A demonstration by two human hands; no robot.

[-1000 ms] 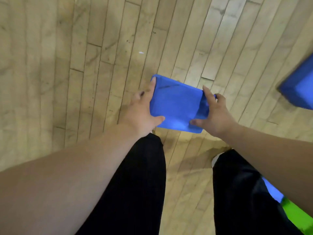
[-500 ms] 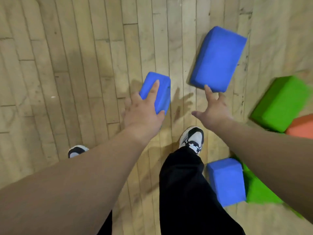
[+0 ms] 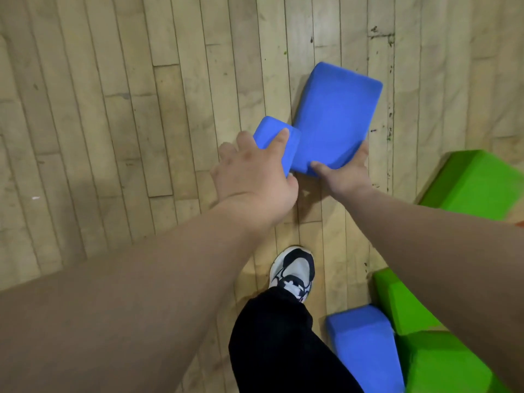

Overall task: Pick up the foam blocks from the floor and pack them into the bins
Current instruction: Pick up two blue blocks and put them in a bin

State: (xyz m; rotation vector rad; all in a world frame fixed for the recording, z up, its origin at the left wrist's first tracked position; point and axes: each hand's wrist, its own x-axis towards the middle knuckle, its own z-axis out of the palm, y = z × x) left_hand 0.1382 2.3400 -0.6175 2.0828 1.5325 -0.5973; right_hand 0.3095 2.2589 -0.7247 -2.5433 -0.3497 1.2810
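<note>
The big blue foam block (image 3: 337,114) lies on the wooden floor (image 3: 113,109) ahead of my shoe (image 3: 293,272). Its near end is in my right hand (image 3: 346,174), with the thumb across the top face and the fingers curled round the right edge. I cannot tell whether the far end is off the boards. Just beside it, touching its left corner, is the small blue block (image 3: 266,127). My left hand (image 3: 252,177) holds that one, thumb on top and fingers wrapped over the far side.

I judge the step in hand to be lifting the big block with one hand while carrying the small one. The foam will likely squash under a pinch, and a grip at one end lets the long body droop and twist. So I would slide the right hand further along toward the middle, or press the small block against the big one's side as a second support, and then raise both level.

Three more blocks wait nearby: a green block (image 3: 479,182) to the right, and another blue block (image 3: 365,347) and a green one (image 3: 425,350) by my leg. I should step clear of these. No bin is in view, so I need to find one before I turn.
</note>
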